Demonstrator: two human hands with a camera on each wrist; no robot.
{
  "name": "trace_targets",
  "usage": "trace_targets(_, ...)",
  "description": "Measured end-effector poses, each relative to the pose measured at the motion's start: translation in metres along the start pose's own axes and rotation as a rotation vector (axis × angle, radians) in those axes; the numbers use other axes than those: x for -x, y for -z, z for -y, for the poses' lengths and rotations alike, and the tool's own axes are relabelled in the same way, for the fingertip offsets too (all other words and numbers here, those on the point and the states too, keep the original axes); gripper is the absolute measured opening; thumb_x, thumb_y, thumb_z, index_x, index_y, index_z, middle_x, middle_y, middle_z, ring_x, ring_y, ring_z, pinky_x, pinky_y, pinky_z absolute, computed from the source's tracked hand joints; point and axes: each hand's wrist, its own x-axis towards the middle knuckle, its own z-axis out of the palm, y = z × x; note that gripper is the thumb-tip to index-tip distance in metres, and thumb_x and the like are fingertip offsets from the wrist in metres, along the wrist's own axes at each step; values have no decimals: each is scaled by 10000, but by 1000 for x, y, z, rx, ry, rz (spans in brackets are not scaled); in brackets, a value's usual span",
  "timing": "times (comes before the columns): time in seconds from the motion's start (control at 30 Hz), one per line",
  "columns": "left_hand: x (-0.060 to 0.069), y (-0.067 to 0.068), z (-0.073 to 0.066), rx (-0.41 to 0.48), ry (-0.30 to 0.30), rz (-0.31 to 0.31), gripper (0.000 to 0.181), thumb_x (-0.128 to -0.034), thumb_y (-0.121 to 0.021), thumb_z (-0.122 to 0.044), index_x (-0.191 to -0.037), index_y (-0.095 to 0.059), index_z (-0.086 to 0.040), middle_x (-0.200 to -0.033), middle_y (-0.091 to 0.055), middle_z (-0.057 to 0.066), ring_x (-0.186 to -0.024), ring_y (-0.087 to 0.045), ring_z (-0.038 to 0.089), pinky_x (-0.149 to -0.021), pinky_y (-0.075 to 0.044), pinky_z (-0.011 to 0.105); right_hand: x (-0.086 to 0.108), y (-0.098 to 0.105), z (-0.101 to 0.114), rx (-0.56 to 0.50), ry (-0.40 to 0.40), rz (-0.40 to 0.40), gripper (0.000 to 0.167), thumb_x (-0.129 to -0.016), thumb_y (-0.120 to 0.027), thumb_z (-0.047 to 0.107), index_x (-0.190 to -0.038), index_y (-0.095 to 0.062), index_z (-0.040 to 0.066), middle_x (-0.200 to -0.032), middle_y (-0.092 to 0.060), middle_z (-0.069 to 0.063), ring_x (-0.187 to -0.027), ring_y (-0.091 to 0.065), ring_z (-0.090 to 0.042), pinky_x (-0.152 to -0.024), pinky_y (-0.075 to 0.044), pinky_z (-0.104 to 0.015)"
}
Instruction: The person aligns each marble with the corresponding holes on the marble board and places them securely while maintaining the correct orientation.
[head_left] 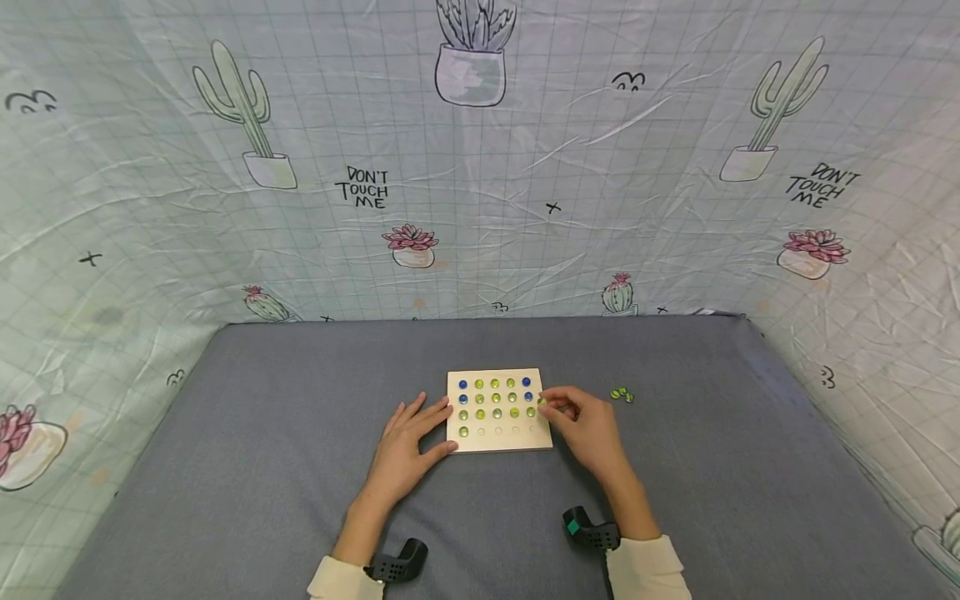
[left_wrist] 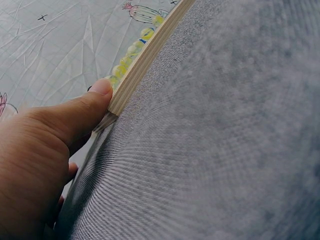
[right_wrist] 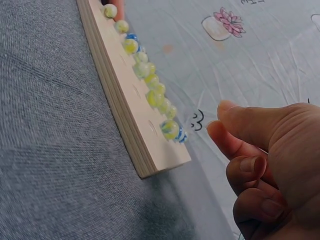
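A pale wooden board (head_left: pixel 470 442) lies on the grey cloth with rows of round hollows. Yellow-green marbles (head_left: pixel 496 413) and several blue marbles (head_left: pixel 462 399) sit in its upper rows; in the nearest row, only the leftmost hollow holds a marble. My left hand (head_left: pixel 405 454) rests against the board's left side with fingers spread, its thumb (left_wrist: pixel 102 87) touching the near corner. At the right edge, my right hand (head_left: pixel 588 429) pinches a yellow-green marble (head_left: pixel 542 402) between thumb and forefinger. In the right wrist view those fingertips (right_wrist: pixel 226 106) come together and the marble is hidden.
Several loose yellow-green marbles (head_left: pixel 622 394) lie on the cloth (head_left: pixel 720 467) to the right of the board. A patterned fabric backdrop (head_left: pixel 487 183) with cactus drawings rises behind and at the sides. Each wrist wears a black camera mount (head_left: pixel 591 531).
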Motion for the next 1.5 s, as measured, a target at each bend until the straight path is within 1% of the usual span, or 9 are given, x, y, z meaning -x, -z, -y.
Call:
trace_targets(0.2, 0, 0, 0, 0, -16, -13, 594, -773, -773, -361, -1291, -629, -109, -1361, -550, 16, -1351, -359, 329, -1157, -166, 499, 0, -6, 3, -8, 11, 19, 145, -832, -761, 126, -973, -732, 111, -776, -641, 35, -597, -491, -117, -493, -403, -217)
trace_targets(0.43, 0, 1, 0, 12, 23, 16, 590, -786, -769, -365, -1309, -617, -137, -1382, -527, -17, -1377, -327, 285, -1177, -129, 446, 2, -15, 7, -16, 36, 42, 148, -822, -771, 131, -966, -736, 124, -752, -631, 62, -570, -478, -105, -480, -381, -207)
trace_targets(0.5, -1, 1, -1, 15, 28, 23, 592, -789, -766, -371, -1313, -613, -144, -1388, -520, -25, -1382, -318, 276, -1181, -117, 434, 2, -20, 7, -19, 54, 48, 151, -815, -775, 122, -961, -736, 119, -747, -628, 67, -565, -477, -96, -477, -385, -205)
trace_targets(0.67, 0, 1, -1, 9, 23, 16, 590, -788, -767, -370, -1310, -616, -139, -1385, -524, -17, -1378, -324, 284, -1178, -124, 447, 4, -32, 9, -25, 99, 67, 135, -804, -781, 107, -931, -737, 121, -731, -619, 88, -546, -473, -72, -469, -396, -201)
trace_targets(0.83, 0, 1, -2, -1, 9, 4, 583, -792, -765, -364, -1304, -620, -128, -1377, -534, -4, -1367, -339, 308, -1169, -146, 477, 7, -41, 12, -27, 116, 93, 124, -801, -785, 128, -912, -732, 138, -722, -603, 119, -536, -463, -56, -464, -398, -205)
trace_targets(1.07, -1, 2, -2, 15, 24, 18, 577, -795, -767, -358, -1311, -616, -147, -1386, -523, -21, -1379, -324, 281, -1178, -126, 442, 11, -54, 16, -12, 147, 123, 128, -804, -782, 142, -922, -734, 148, -734, -611, 119, -545, -472, -41, -476, -424, -210)
trace_targets(1.17, -1, 1, -1, 11, 21, 16, 574, -798, -765, -359, -1311, -616, -149, -1387, -522, -23, -1378, -326, 279, -1178, -128, 443, 12, -60, 18, 3, 179, 126, 139, -811, -778, 150, -943, -733, 143, -746, -609, 120, -546, -462, -36, -483, -425, -209)
trace_targets(1.3, -1, 1, -1, 0, 1, 3, 573, -793, -766, -354, -1302, -623, -132, -1376, -535, 0, -1367, -341, 307, -1169, -148, 476, 14, -66, 19, 8, 217, 115, 147, -823, -768, 156, -964, -730, 135, -752, -604, 123, -542, -455, -28, -481, -425, -207)
trace_targets(1.5, -1, 1, -1, 0, -1, 3, 577, -789, -766, -357, -1299, -625, -128, -1370, -542, 11, -1366, -338, 321, -1166, -149, 492, 15, -71, 19, -2, 228, 103, 147, -822, -767, 150, -960, -723, 130, -751, -597, 124, -538, -446, -23, -473, -414, -198)
